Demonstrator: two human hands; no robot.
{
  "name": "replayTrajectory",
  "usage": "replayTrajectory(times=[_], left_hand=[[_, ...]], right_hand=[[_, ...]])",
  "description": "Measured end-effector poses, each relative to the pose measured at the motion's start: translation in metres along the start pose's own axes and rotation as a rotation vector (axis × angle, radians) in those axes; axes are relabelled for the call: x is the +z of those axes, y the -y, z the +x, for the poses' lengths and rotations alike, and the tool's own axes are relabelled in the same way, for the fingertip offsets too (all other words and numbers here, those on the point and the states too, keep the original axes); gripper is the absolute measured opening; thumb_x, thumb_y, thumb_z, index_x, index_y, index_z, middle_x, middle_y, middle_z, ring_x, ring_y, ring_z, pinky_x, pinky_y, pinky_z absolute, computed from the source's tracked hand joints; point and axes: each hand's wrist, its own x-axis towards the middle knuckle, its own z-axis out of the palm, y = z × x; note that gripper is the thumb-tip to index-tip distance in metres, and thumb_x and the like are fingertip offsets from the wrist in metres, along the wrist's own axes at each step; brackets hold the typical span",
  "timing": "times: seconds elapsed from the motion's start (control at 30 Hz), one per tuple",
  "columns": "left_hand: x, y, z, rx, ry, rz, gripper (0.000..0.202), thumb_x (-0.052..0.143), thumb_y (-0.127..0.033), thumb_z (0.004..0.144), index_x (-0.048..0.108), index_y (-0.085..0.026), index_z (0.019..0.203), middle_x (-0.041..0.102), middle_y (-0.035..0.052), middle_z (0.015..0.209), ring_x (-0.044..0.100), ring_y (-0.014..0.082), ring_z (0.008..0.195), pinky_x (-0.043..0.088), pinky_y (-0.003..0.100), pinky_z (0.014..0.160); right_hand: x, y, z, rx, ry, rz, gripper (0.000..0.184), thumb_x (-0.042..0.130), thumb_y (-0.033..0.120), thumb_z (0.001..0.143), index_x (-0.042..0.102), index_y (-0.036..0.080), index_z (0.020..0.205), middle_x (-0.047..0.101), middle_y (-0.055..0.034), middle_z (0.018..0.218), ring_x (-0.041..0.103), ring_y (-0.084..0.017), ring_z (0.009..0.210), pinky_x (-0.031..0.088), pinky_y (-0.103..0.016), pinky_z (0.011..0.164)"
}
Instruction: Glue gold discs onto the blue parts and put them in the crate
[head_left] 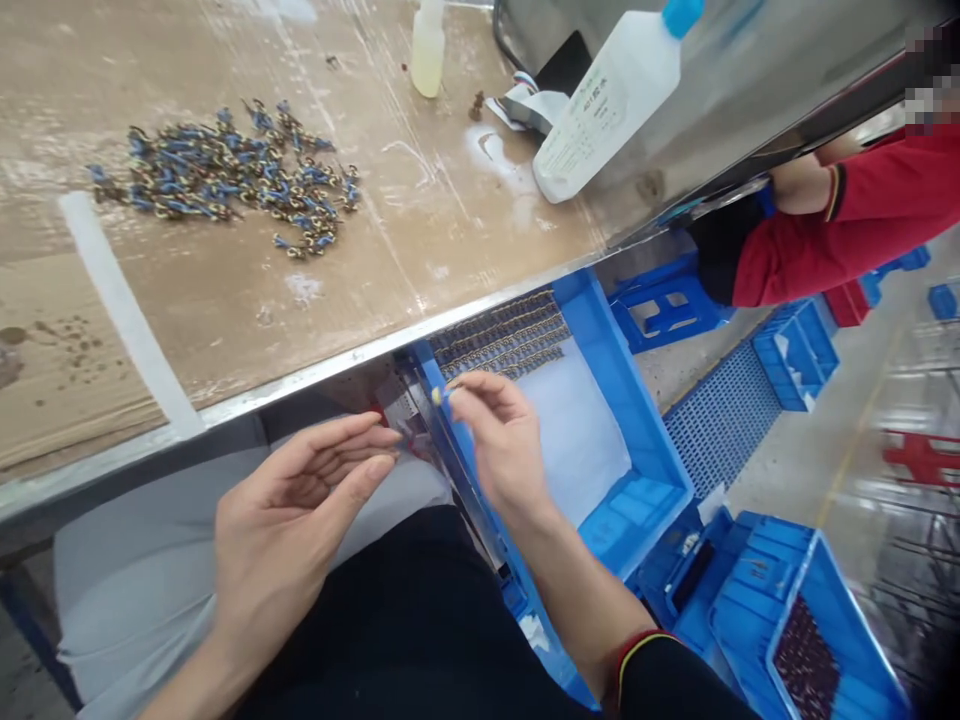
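Note:
My right hand (501,440) pinches a small blue and gold part (442,394) between thumb and fingertip, just over the near wall of a blue bin (645,420). Rows of the same parts (499,338) lie on a white sheet at the bin's far end. My left hand (300,510) hovers beside it over my lap, fingers stretched out and holding nothing. A loose heap of blue and gold parts (225,180) lies on the worn tabletop (247,300) above.
A white bottle with a blue cap (611,100) leans on a metal housing; a small yellowish bottle (427,50) stands behind. Another person in a red sleeve (847,225) sits at the right. More blue crates (795,610) sit on the floor.

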Motion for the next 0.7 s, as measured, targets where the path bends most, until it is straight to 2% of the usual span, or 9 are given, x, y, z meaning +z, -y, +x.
replayTrajectory(times=[0.07,0.17,0.23,0.3,0.4,0.57,0.7], left_hand=[[0.001,0.003,0.001,-0.028,0.016,0.023,0.043,0.099,-0.046,0.093,0.088,-0.026,0.128,0.09,0.0075,0.115,0.088,0.0299,0.104,0.074,0.041,0.104],[-0.002,0.008,0.002,-0.068,0.042,0.064,0.043,0.098,-0.053,0.093,0.088,-0.026,0.126,0.09,0.0084,0.115,0.088,0.0317,0.103,0.073,0.041,0.102],[-0.004,0.011,0.001,-0.093,0.057,0.086,0.043,0.097,-0.055,0.093,0.089,-0.027,0.124,0.09,0.0085,0.117,0.087,0.0314,0.104,0.072,0.039,0.103],[-0.006,0.013,0.001,-0.107,0.06,0.088,0.043,0.097,-0.056,0.092,0.089,-0.028,0.124,0.09,0.0087,0.117,0.087,0.0314,0.106,0.072,0.037,0.103],[-0.007,0.014,0.001,-0.112,0.046,0.076,0.043,0.097,-0.056,0.092,0.089,-0.027,0.122,0.091,0.0099,0.117,0.087,0.0326,0.107,0.071,0.038,0.103],[-0.011,0.015,0.002,-0.123,0.042,0.093,0.041,0.094,-0.059,0.094,0.091,-0.028,0.12,0.091,0.0097,0.115,0.087,0.0321,0.106,0.071,0.037,0.103],[-0.014,0.018,0.003,-0.118,0.049,0.107,0.04,0.093,-0.059,0.095,0.09,-0.028,0.12,0.091,0.0092,0.116,0.087,0.0314,0.107,0.071,0.034,0.102]], right_hand=[[-0.034,-0.01,0.046,-0.105,-0.115,-0.272,0.026,0.084,0.044,0.095,0.08,0.027,0.114,0.084,-0.0052,0.115,0.078,-0.024,0.106,0.067,-0.041,0.098],[-0.075,-0.024,0.123,-0.118,-0.157,-0.443,0.03,0.076,0.039,0.093,0.078,0.02,0.116,0.084,-0.0123,0.119,0.078,-0.027,0.109,0.065,-0.043,0.1],[-0.09,-0.031,0.167,-0.106,-0.147,-0.524,0.031,0.073,0.034,0.091,0.078,0.015,0.115,0.085,-0.0151,0.112,0.078,-0.028,0.105,0.064,-0.043,0.097],[-0.097,-0.036,0.199,-0.1,-0.125,-0.609,0.031,0.073,0.031,0.09,0.079,0.011,0.113,0.085,-0.0162,0.103,0.078,-0.03,0.1,0.064,-0.043,0.094],[-0.099,-0.04,0.225,-0.113,-0.086,-0.738,0.026,0.077,0.033,0.09,0.082,0.011,0.102,0.085,-0.0166,0.096,0.078,-0.034,0.099,0.064,-0.043,0.091],[-0.1,-0.047,0.244,-0.19,-0.046,-0.932,0.021,0.079,0.037,0.096,0.08,0.017,0.089,0.085,-0.0161,0.095,0.077,-0.037,0.105,0.064,-0.046,0.095],[-0.1,-0.059,0.255,-0.271,-0.007,-1.054,0.02,0.075,0.035,0.1,0.079,0.016,0.092,0.085,-0.0185,0.101,0.077,-0.037,0.112,0.063,-0.046,0.101]])
